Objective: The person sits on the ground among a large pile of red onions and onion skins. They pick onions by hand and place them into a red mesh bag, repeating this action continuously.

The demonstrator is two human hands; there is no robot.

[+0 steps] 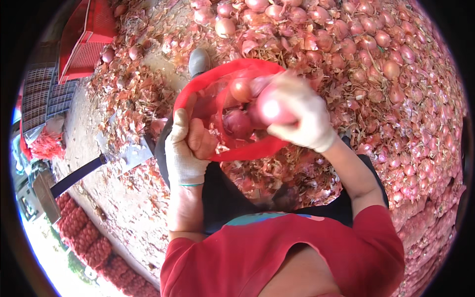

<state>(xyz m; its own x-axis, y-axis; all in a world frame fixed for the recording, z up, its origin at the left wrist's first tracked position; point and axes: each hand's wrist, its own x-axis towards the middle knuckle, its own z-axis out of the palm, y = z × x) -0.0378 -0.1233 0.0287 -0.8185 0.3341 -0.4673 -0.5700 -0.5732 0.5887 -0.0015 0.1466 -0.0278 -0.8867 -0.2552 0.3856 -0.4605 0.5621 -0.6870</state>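
My left hand [187, 148], in a white knit glove, grips the near-left part of the rim of a red mesh bag [222, 70]. The thumb lies on the outside, and the fingers seem to show through the red mesh. Several red onions [238, 123] are inside the bag's wide mouth. Over the right side of that mouth, my gloved right hand [306, 113] is closed around a shiny red onion [276, 107]. Motion blurs this hand, so whether it holds more than one onion is unclear.
A heap of red onions [367, 42] spreads ahead and to the right, among loose skins [133, 96]. A red plastic crate [87, 48] and stacked grey crates [48, 92] stand at left. Nearby lies a shovel [79, 176]. Filled red mesh sacks [87, 237] line the lower left.
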